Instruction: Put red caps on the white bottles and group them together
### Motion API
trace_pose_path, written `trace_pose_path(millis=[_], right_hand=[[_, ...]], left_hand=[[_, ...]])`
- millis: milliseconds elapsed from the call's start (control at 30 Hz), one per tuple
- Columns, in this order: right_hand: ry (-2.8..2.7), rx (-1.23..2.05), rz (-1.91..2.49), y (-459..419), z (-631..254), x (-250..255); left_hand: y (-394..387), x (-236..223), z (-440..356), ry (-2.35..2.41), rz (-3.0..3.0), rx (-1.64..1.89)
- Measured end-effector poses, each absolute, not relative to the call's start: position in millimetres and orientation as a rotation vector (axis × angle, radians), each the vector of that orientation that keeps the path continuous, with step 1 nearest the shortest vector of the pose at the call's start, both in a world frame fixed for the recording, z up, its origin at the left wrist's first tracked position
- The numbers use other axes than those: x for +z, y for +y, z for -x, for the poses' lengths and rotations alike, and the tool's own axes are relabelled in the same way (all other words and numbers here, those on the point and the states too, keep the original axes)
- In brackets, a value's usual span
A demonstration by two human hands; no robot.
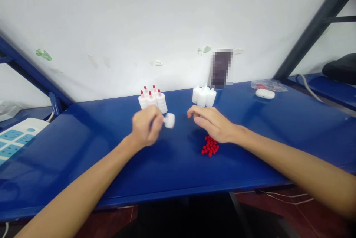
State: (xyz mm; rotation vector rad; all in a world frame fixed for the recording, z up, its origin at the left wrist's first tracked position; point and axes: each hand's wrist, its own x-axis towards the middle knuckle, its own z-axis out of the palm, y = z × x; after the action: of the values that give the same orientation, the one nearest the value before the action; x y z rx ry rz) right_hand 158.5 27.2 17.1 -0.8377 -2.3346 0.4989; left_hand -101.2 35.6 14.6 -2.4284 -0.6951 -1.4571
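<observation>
My left hand (146, 126) is closed around the thin end of a small white plastic bottle (169, 120), whose body points right, above the table. Behind that hand stands a group of several white squeeze bottles (161, 103) with red caps on their nozzles. My right hand (210, 122) is held over the table with its fingers loosely bent and apart, nothing visible in them. Below it lies a pile of small red caps (210, 146). Just beyond the right hand are several upright white bottles (201, 98) with no red caps on them.
The blue table (172, 171) meets a white wall. A pixelated dark object (220, 68) leans there. At right lie a white earbud case (265, 94) and a clear plastic bag (274, 85) with red bits. A power strip (20, 137) is at left. Metal posts flank the table.
</observation>
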Motion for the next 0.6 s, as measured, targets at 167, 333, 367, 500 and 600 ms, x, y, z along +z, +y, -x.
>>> trace_pose_path(millis=[167,333,367,500,600], right_hand=[[-2.197,0.373,0.920,44.0,-176.5,15.7],[-1.921,0.156,0.964,59.2,-191.3,14.8],[-1.883,0.119,0.968,62.5,-194.5,14.8],[-1.808,0.078,0.985,76.5,-205.8,15.5],[-1.702,0.107,0.973,87.5,-209.8,14.3]], left_hand=[[59.3,31.8,149.8,-1.322,2.144,-1.494],[70.7,28.0,159.1,-1.724,2.186,-1.518],[72.0,26.2,158.0,-1.761,2.202,-1.503],[74.4,22.3,154.7,-1.855,2.283,-1.336],[74.4,22.4,155.0,-1.872,2.288,-1.244]])
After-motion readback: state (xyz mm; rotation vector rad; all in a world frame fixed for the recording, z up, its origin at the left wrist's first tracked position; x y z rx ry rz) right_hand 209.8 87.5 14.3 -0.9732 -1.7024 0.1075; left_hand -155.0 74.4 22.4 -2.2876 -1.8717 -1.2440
